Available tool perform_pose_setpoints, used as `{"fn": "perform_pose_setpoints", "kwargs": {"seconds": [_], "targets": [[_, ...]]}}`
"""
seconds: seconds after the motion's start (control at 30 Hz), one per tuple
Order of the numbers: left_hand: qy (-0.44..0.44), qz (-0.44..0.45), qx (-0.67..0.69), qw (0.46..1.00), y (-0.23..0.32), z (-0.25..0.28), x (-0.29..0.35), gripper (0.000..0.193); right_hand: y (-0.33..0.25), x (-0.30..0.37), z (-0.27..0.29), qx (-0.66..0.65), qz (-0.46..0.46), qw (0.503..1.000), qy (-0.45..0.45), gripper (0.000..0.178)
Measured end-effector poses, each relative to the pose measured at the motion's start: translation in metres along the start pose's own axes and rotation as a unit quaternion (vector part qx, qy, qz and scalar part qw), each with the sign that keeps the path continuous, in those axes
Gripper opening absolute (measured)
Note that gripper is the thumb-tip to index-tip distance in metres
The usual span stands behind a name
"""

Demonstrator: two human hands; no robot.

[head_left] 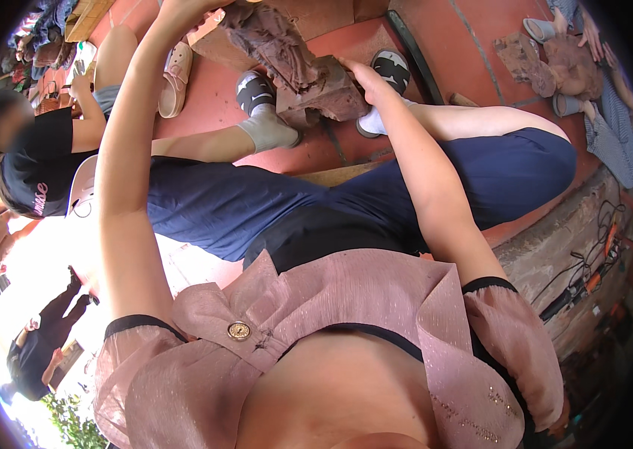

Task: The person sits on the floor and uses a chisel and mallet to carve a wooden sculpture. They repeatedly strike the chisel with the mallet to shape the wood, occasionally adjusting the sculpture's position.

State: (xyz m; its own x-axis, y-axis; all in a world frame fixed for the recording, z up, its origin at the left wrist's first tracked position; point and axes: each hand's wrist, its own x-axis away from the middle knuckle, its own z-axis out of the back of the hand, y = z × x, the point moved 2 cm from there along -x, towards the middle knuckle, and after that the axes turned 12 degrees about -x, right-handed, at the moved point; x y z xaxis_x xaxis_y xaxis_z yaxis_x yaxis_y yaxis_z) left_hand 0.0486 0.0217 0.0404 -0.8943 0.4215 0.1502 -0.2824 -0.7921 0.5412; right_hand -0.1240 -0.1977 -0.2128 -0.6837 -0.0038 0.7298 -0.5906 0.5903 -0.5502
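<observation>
A reddish-brown carving (275, 49), apparently of wood, with a blocky base rests tilted between my feet. My right hand (367, 81) lies against the side of the base, its fingers gripping the edge. At the top edge of the view my left hand (191, 10) is beside the carving's far end, partly cut off. Its fingers look curled, and what they hold is hidden. A light brown wooden surface (215, 45) shows under the far end of the carving.
Red floor tiles (459, 45) surround my sandalled feet. A person at left sits by a pink clog (175, 78). On the far right, another person's hands (592, 37) are near a brown carved piece (571, 63). Cables and tools (582, 277) lie at lower right.
</observation>
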Motion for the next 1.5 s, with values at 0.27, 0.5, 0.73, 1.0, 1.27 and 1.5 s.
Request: {"fn": "perform_pose_setpoints", "kwargs": {"seconds": [0.27,0.5,0.73,1.0,1.27,1.5], "targets": [[-0.033,-0.015,0.077,0.996,-0.030,0.009,0.003,0.020,-0.002,0.055,-0.005,0.057,0.018,0.997,0.045,0.072],[-0.097,-0.067,0.097,0.988,-0.021,0.009,-0.032,0.045,0.047,0.079,-0.019,-0.030,0.006,0.995,0.095,0.087],[-0.149,-0.088,0.090,0.981,-0.006,0.008,-0.055,0.049,0.057,0.072,-0.015,-0.007,0.034,0.995,0.094,0.079],[-0.129,-0.076,0.111,0.983,-0.023,0.012,-0.048,0.048,0.063,0.053,-0.019,-0.128,0.059,0.987,0.071,0.033],[-0.108,-0.064,0.123,0.984,-0.035,0.010,-0.042,0.051,0.063,0.103,-0.025,-0.170,0.041,0.983,0.058,0.054],[-0.109,-0.165,0.075,0.977,-0.023,-0.017,-0.077,0.058,0.073,0.092,0.001,-0.123,0.019,0.989,0.085,0.079]]}}
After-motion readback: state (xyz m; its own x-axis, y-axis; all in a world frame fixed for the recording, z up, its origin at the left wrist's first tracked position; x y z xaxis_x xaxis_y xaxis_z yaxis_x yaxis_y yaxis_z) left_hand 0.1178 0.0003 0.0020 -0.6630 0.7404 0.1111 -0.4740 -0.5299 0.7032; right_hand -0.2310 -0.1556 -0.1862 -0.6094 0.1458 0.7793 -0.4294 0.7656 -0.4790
